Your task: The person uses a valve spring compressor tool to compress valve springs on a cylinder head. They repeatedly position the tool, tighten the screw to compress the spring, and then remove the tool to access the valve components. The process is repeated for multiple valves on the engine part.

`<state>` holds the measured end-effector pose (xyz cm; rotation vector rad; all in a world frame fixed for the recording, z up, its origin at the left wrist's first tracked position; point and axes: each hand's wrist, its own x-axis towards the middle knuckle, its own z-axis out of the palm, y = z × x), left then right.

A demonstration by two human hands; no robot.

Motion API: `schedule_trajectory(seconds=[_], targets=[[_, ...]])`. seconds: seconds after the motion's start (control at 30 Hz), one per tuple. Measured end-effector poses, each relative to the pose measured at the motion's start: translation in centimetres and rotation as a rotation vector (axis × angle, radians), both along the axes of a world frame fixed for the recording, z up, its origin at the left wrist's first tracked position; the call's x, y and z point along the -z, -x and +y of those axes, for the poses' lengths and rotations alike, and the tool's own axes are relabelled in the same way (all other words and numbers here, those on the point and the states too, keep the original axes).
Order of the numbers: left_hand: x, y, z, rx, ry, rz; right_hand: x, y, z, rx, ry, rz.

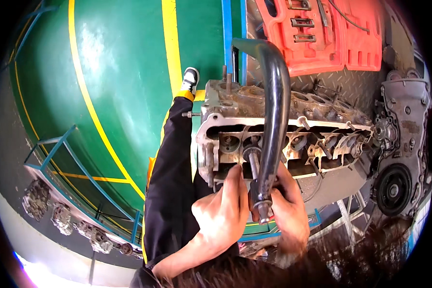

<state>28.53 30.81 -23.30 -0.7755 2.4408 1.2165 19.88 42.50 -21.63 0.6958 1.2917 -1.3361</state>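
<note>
A grey metal cylinder head (210, 126) lies in front of me, its row of valve openings facing up. Over it arches a black C-shaped valve spring compressor (280, 98). Its shaft reaches into one of the valve wells, and its lower end points back toward me. My left hand (218, 216) is closed at the left side of that lower end, fingertips beside the shaft. From the right, my right hand (291, 218) wraps the same end. The clamp hides part of the right fingers, and the far jaw's contact with the head cannot be made out.
An open red tool case (317, 43) with metal fittings lies beyond the head on a tread-plate surface. At right stands an engine block (403, 120) with a black pulley (393, 189). Several metal parts (61, 218) sit at far left, past blue railings (79, 158).
</note>
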Motion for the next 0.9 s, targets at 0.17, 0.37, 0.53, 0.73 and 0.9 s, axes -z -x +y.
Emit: schedule_trajectory(seconds=[0.17,0.37,0.53,0.73,0.9], targets=[[-0.8,2.8,-0.5,-0.208,-0.063,-0.157,0.4,0.2,0.7,0.03,0.077,-0.034],[-1.3,4.0,-0.8,-0.06,-0.051,-0.139,1.5,0.4,1.7,0.014,0.152,-0.109],[-1.1,4.5,-0.3,-0.19,-0.186,-0.233,1.6,1.9,2.0,-0.045,0.245,-0.202],[1.3,2.5,1.5,-0.222,0.101,-0.081,1.8,2.8,2.1,0.009,0.297,-0.366],[0.3,4.3,1.3,-0.093,0.15,-0.078,2.1,3.2,2.1,0.053,0.382,-0.391]])
